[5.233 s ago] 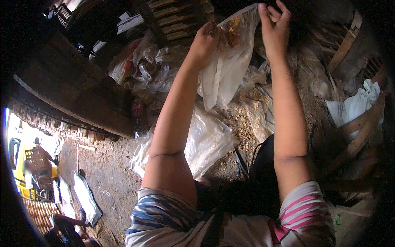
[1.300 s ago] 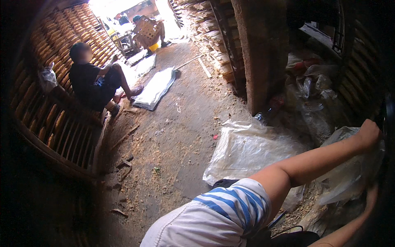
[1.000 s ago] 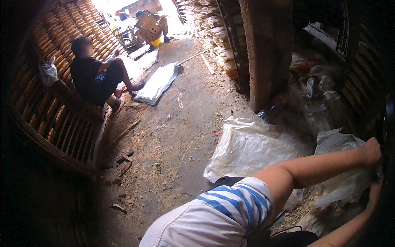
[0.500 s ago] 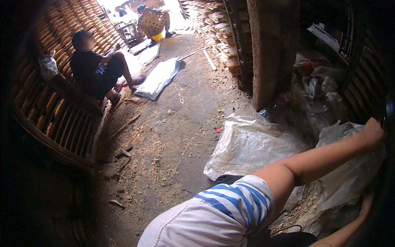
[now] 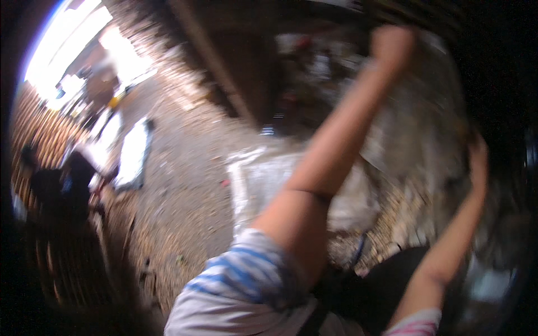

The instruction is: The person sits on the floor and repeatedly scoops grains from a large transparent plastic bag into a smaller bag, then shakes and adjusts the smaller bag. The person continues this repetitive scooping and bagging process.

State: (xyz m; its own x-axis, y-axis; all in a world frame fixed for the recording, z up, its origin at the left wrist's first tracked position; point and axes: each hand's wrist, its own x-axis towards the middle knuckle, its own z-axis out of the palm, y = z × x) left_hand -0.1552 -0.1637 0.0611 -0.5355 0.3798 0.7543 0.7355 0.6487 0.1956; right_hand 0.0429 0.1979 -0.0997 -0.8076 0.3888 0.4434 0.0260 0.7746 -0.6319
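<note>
Floor (image 5: 176, 168) has swung leftward in frame, revealing more plastic sheet (image 5: 423, 109). Left hand (image 5: 394, 46) looks closed on it; right hand (image 5: 477, 152), cannot tell.

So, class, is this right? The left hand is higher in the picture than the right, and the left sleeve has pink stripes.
Not quite: the head view shows blue stripes on the left sleeve; the pink ones are on the right sleeve. The rest stands: the left hand is higher in the picture than the right hand.
</note>
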